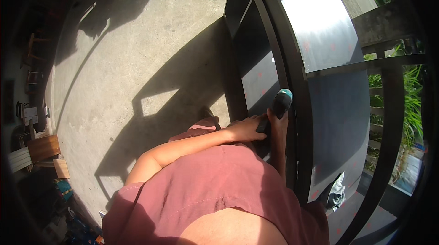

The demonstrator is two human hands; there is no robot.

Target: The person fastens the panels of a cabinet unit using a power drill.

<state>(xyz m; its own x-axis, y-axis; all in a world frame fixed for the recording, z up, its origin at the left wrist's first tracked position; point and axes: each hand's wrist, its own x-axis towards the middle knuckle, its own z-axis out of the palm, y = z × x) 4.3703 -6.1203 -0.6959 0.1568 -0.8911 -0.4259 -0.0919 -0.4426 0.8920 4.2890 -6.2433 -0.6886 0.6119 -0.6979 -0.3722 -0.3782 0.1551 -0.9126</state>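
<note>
My right hand (277, 120) is closed around a cordless drill (281, 102) with a teal end and a black body, held against the dark metal frame (297, 69). Just to its left, my left hand (247, 129) has its thumb and fingers closed about a short black piece (262, 126). Whether that piece belongs to the drill cannot be made out. Behind both hands rises a dark panel (259, 80) set in the frame, partly sunlit and dotted with small red marks. My lower body and clothing hide what lies below the hands.
Concrete floor (151, 53) with hard shadows spreads to the left. Wooden boards (43, 149) and other items line the far left edge. On the right, a grey panel (338, 121) carries a crumpled white-and-black wrapper (337, 192). Dark rails (391, 107) stand before green plants.
</note>
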